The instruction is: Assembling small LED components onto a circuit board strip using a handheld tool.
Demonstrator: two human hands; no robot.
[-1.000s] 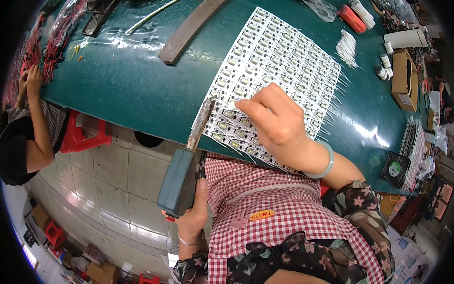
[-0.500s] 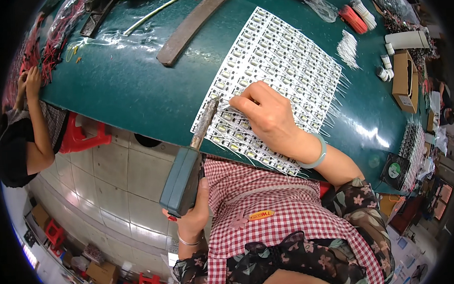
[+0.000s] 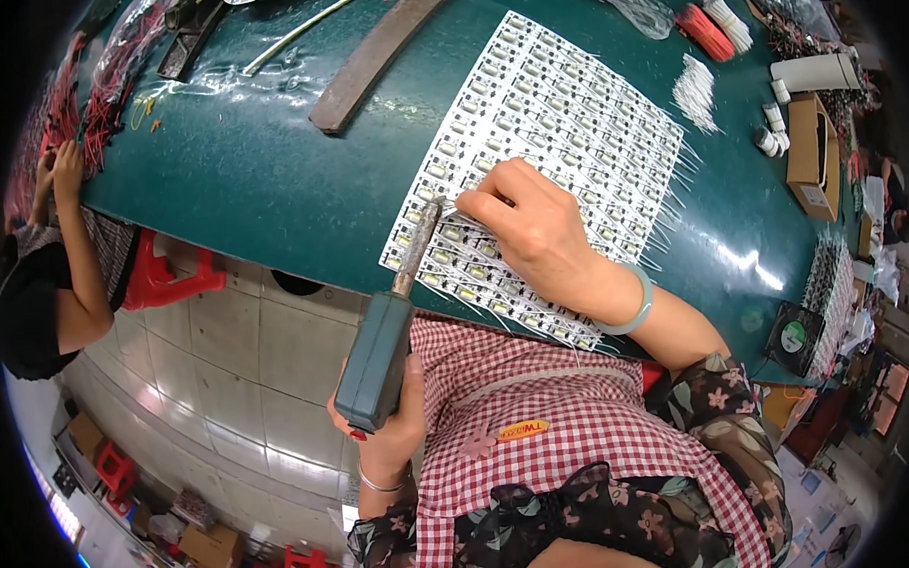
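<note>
A grey-green soldering gun (image 3: 374,359) is gripped in my left hand (image 3: 404,418), its long metal barrel slanting up over the near left part of a white panel of circuit boards (image 3: 515,57). Its tip rests at or just above the pads there. Right beside the tip, my right hand (image 3: 535,233) is closed in a pinch on a thin white wire (image 3: 449,210), whose end is hard to make out. Many small components sit in rows on the panel, and white wires lie across it and stick out past its right edge.
On the green table (image 3: 221,192) lie a dark flat bar (image 3: 382,58), a bundle of red wires (image 3: 705,33), white wires (image 3: 695,93) and a cardboard box (image 3: 813,158). At the far left, another person's hands (image 3: 65,169) handle red wires.
The soldering gun and my left hand have shifted slightly right, bringing the tip closer to my right fingertips. My right hand has barely moved.
</note>
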